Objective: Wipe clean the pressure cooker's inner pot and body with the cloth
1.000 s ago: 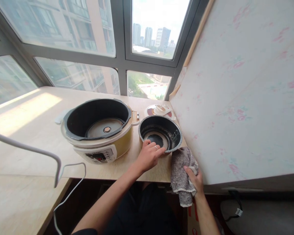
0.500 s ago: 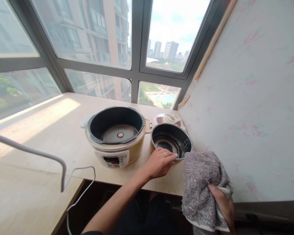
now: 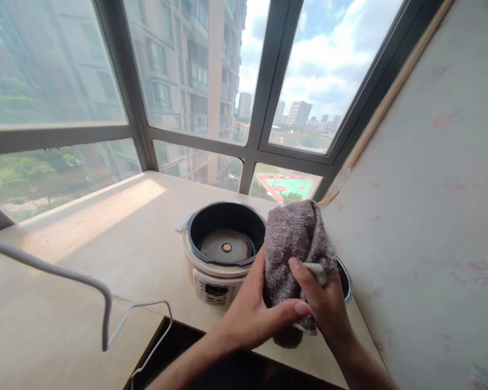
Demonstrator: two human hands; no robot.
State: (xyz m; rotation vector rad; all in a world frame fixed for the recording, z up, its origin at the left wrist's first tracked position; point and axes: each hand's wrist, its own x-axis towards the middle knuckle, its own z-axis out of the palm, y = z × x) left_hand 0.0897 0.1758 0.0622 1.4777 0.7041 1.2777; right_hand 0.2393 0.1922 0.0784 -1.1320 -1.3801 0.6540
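A grey-brown towel (image 3: 295, 238) is held up in front of me, folded and bunched. My right hand (image 3: 327, 300) grips it from the right, thumb pressed on its front. From the left, my left hand (image 3: 254, 314) closes round the towel's edge, with the thumb lying across its lower part. Behind the towel stands the dark inner pot (image 3: 346, 279); little more than its right rim shows. To the left is the white electric pressure cooker (image 3: 217, 290), lidless, its dark inside exposed; the towel and my left hand cover its right side.
A pale wooden counter (image 3: 138, 260) carries the cooker and the pot. A grey cord (image 3: 65, 271) loops across the left front. Window frames (image 3: 203, 146) rise behind, and a flowered wall (image 3: 427, 216) bounds the right. A dark gap (image 3: 179, 341) lies below the counter's front edge.
My left hand has left the pot's rim and taken hold of the towel. My right hand has brought the towel up and left, in front of the pot. The view has shifted.
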